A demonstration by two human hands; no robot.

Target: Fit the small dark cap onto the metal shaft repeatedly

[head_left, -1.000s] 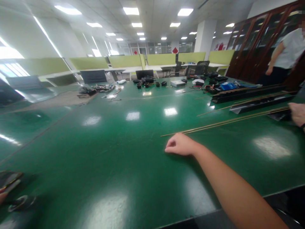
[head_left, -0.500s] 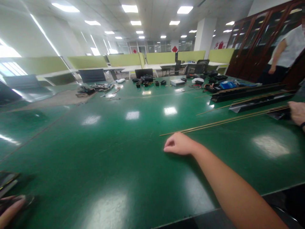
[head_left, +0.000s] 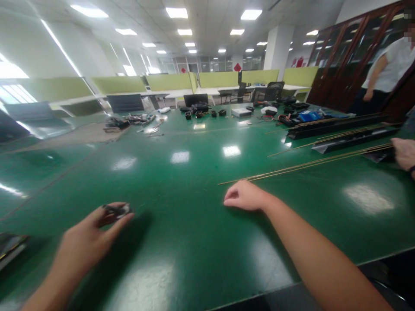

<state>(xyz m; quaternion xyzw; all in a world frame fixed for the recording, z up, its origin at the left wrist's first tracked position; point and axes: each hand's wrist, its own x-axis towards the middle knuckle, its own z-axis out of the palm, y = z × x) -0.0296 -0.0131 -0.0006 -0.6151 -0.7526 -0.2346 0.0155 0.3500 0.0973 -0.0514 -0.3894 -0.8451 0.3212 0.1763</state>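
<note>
At the lower left my left hand (head_left: pixel 87 237) is raised over the green tabletop (head_left: pixel 181 242). Its thumb and fingers pinch a small dark object with silvery parts (head_left: pixel 119 211); its kind cannot be made out. Near the middle of the table rests my right hand (head_left: pixel 243 195), its fingers curled in a loose fist around no visible thing. Just behind its knuckles run thin brass-coloured rods (head_left: pixel 301 166), their left ends close to that hand. Another person's hand (head_left: pixel 404 153) is at the rods' far right end.
Long black channels (head_left: pixel 359 139) with more thin rods lie at the right. Electronic parts, small black boxes (head_left: pixel 198 114) and a white box (head_left: pixel 241 112) stand along the back. A dark item (head_left: pixel 13 248) lies at the left edge. A person (head_left: pixel 385 73) stands at the far right.
My left hand has come in from the lower left edge toward the middle, carrying the small dark object above the table. My right hand and the rods have hardly moved.
</note>
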